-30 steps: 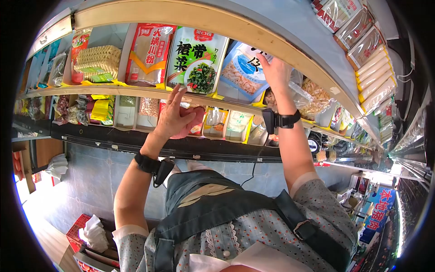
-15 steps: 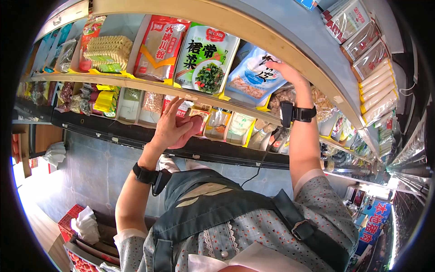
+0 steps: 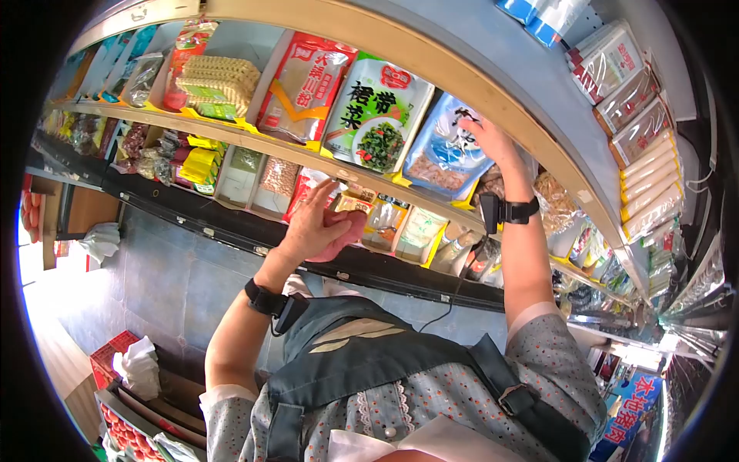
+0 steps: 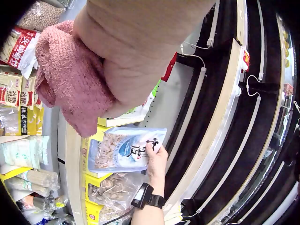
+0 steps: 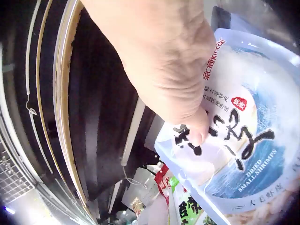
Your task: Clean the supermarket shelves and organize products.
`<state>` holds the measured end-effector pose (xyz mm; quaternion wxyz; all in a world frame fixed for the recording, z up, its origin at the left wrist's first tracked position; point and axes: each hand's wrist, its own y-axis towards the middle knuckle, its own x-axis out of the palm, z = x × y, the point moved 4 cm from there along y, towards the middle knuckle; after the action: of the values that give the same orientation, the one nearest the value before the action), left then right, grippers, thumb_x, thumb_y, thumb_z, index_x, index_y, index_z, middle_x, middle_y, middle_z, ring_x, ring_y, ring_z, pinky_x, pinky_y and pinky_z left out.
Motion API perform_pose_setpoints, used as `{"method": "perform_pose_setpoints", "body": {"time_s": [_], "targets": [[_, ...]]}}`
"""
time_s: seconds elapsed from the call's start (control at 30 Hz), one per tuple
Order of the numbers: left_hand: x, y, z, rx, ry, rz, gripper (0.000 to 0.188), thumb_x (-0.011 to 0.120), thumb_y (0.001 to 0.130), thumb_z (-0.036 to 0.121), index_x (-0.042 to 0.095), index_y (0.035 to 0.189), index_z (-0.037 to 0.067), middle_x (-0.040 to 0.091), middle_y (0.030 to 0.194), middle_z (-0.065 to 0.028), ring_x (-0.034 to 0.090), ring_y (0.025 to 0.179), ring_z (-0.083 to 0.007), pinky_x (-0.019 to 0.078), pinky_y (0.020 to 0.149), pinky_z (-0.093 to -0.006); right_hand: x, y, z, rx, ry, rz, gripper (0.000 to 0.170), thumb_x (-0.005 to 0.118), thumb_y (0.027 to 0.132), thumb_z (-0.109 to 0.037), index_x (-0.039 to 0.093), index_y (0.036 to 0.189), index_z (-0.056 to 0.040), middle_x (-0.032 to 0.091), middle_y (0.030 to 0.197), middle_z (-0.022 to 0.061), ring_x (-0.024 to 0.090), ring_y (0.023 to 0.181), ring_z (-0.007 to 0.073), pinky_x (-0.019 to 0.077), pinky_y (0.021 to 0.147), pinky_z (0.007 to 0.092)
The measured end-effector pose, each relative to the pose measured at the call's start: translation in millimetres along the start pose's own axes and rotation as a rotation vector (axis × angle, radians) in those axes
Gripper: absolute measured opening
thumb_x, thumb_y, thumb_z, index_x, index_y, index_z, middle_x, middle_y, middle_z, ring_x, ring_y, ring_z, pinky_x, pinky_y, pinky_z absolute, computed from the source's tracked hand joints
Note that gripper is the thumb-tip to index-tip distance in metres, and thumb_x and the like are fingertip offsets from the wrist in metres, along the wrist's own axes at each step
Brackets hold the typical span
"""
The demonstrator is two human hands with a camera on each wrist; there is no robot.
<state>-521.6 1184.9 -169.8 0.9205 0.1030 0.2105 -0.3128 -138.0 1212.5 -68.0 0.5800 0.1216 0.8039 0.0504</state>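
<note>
My right hand [image 3: 496,146] pinches the top of a blue-and-white bag of dried small shrimps [image 3: 448,146]. Its thumb lies on the printed front, and the other fingers are hidden behind the bag. In the right wrist view the bag's front [image 5: 253,136] fills the right side. A pink cloth [image 4: 70,79] is held in my left hand [image 3: 312,223], bunched under the thumb and palm, by the edge of the lower shelf. Left of the shrimp bag stands a green-and-white seaweed packet [image 3: 377,115], then a red packet of noodles [image 3: 304,88].
A wooden shelf lip [image 3: 400,38] crosses above the bags. Dried noodle blocks [image 3: 219,81] stand farther left, and the lower shelf [image 3: 231,142] holds several packets in compartments. White-and-red packages [image 3: 612,61] lie at upper right. A box with white paper [image 3: 138,366] stands on the floor at lower left.
The shrimp bag tilted over in the right hand, then came back toward its compartment beside the seaweed packet. The left hand keeps the pink cloth. The head view has swung, shifting the shelves rightward.
</note>
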Motion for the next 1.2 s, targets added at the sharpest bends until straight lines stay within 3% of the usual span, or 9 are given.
{"method": "perform_pose_setpoints", "body": {"time_s": [0.17,0.23,0.27,0.4,0.67,0.83,0.97,1.1,1.2], "targets": [[-4,3,13,0.000,-0.077,0.052,0.067,0.076,0.077,0.020,0.047,0.133,0.000,0.053,0.131,-0.0214,0.055,0.122,-0.0328,0.0444,0.100,-0.0384,-19,-14,-31,-0.042,0.023,0.067,0.053,0.074,0.082,-0.034,0.059,0.121,-0.0016,0.063,0.115,0.0198,0.060,0.106,0.0327,0.0478,0.088,0.0395],[7,3,-2,-0.154,-0.219,-0.025,0.063,0.075,0.079,0.017,0.047,0.133,-0.001,0.057,0.128,-0.0172,0.064,0.108,-0.0244,0.0500,0.092,-0.0335,-24,-18,-37,0.135,0.021,0.031,0.055,0.074,0.081,-0.037,0.059,0.120,-0.0012,0.062,0.117,0.0200,0.059,0.107,0.0349,0.0463,0.090,0.0411],[8,3,-3,-0.067,-0.256,0.032,0.052,0.073,0.082,0.015,0.053,0.127,-0.002,0.065,0.116,-0.0126,0.067,0.098,-0.0170,0.0523,0.087,-0.0293,-23,-19,-34,-0.060,-0.087,0.162,0.055,0.074,0.081,-0.039,0.060,0.120,-0.0017,0.061,0.118,0.0210,0.057,0.109,0.0376,0.0444,0.093,0.0429],[3,-5,12,-0.048,-0.318,0.100,0.031,0.071,0.080,0.025,0.069,0.103,0.004,0.070,0.088,-0.0148,0.069,0.083,-0.0282,0.0541,0.075,-0.0361,-26,-23,-44,-0.134,-0.129,0.275,0.056,0.073,0.082,-0.039,0.059,0.121,-0.0017,0.061,0.119,0.0219,0.056,0.111,0.0404,0.0431,0.095,0.0446],[-30,-40,10,-0.131,-0.310,0.066,0.024,0.059,0.095,0.022,0.065,0.097,-0.001,0.060,0.073,-0.0069,0.052,0.072,-0.0093,0.0478,0.067,-0.0296,-24,-56,-124,-0.332,0.072,0.350,0.042,0.074,0.079,-0.014,0.061,0.118,-0.0033,0.062,0.119,0.0159,0.057,0.113,0.0342,0.0417,0.099,0.0424],[-62,-51,-1,-0.194,-0.309,0.079,0.033,0.052,0.100,0.028,0.063,0.097,-0.003,0.059,0.072,-0.0046,0.050,0.071,-0.0077,0.0468,0.065,-0.0282,46,-96,-209,-0.152,0.635,-0.339,0.042,0.077,0.079,-0.013,0.064,0.117,-0.0034,0.067,0.115,0.0119,0.064,0.106,0.0213,0.0511,0.091,0.0338],[-93,-68,-29,-0.198,-0.464,0.113,0.040,0.046,0.103,0.033,0.064,0.096,-0.002,0.062,0.075,-0.0013,0.054,0.072,-0.0058,0.0481,0.062,-0.0245,98,-112,-304,-0.174,0.847,-0.684,0.069,0.075,0.083,-0.028,0.044,0.139,-0.0032,0.059,0.126,0.0102,0.061,0.109,0.0198,0.0524,0.090,0.0339],[-156,-119,-43,-0.343,-0.938,0.146,0.038,0.050,0.101,0.036,0.062,0.103,0.000,0.064,0.086,-0.0034,0.058,0.078,-0.0109,0.0504,0.069,-0.0284,142,-121,-403,-0.308,0.801,-0.501,0.072,0.078,0.080,-0.024,0.041,0.139,-0.0032,0.062,0.115,0.0166,0.065,0.101,0.0218,0.0548,0.082,0.0339],[-208,-170,-68,-0.300,-1.012,0.099,0.036,0.051,0.101,0.032,0.052,0.122,0.003,0.060,0.108,-0.0055,0.057,0.097,-0.0136,0.0490,0.086,-0.0285,166,-119,-466,-0.150,0.864,-0.553,0.053,0.076,0.082,-0.020,0.053,0.126,-0.0026,0.066,0.097,0.0136,0.067,0.080,0.0170,0.0546,0.067,0.0313]]}}
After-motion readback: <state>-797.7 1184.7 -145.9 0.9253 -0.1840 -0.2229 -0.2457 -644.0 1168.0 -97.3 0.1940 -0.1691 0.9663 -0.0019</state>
